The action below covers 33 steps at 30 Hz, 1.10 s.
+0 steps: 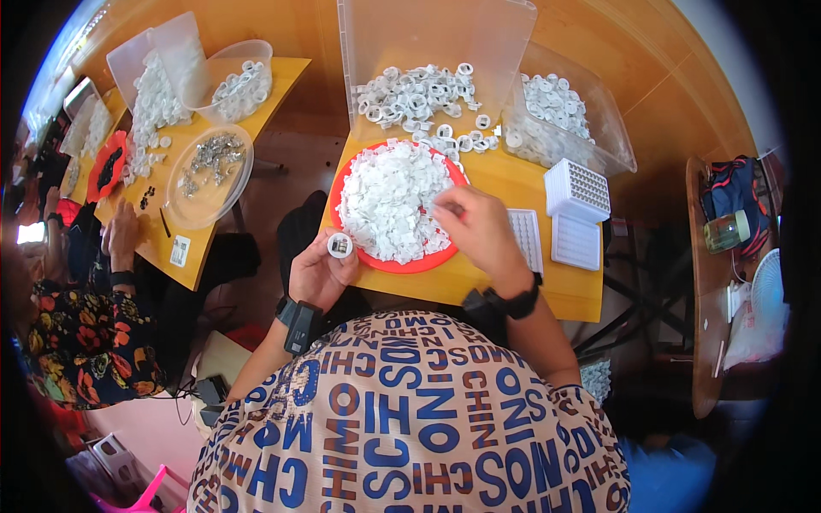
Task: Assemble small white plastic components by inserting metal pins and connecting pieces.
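My left hand (318,272) is closed around a small round white plastic housing (340,245), its face turned up and dark and metallic bits showing inside. Just to the right lies a red round tray (412,265) heaped with small white plastic pieces (389,201). Over the right side of that heap is my right hand (479,224), thumb and fingers pinched together at the pieces. Whatever sits between those fingertips is too small to make out. Several more white round housings (410,96) lie piled at the back of the table, in an overturned clear bin (436,34).
At the back right stands a clear bin (611,145) of white parts. White slotted trays (577,192) are stacked by the right table edge (590,295). A co-worker's hand (122,231) rests at another table on the left, near a clear round tray (242,184) of metal parts.
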Tool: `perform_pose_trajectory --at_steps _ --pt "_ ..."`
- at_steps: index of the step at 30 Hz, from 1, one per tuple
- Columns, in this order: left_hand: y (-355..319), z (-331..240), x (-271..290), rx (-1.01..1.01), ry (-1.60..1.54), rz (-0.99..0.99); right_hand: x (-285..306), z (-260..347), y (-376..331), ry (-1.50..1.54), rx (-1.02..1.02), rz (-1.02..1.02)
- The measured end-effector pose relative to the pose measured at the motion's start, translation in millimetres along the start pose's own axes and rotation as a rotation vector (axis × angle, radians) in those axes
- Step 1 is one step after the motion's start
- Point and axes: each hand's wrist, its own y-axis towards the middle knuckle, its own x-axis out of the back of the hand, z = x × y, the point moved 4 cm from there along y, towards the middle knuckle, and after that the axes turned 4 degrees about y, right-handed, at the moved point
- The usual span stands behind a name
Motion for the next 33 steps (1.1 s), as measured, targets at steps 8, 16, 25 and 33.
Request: perform_pose_trajectory --at_steps 8,16,25,33 --pt "-9 9 11 0.097 -0.015 0.166 -51 -11 32 -0.577 0.124 0.001" --pt "-11 12 10 0.092 -0.005 0.03 -44 -30 26 -0.552 0.153 -0.018" --pt "-5 3 0 0.051 0.086 0.081 -26 -29 19 -0.273 0.074 -0.055" --pt "11 -10 -42 0.057 0.043 0.277 -27 -22 10 0.48 -0.203 0.033"
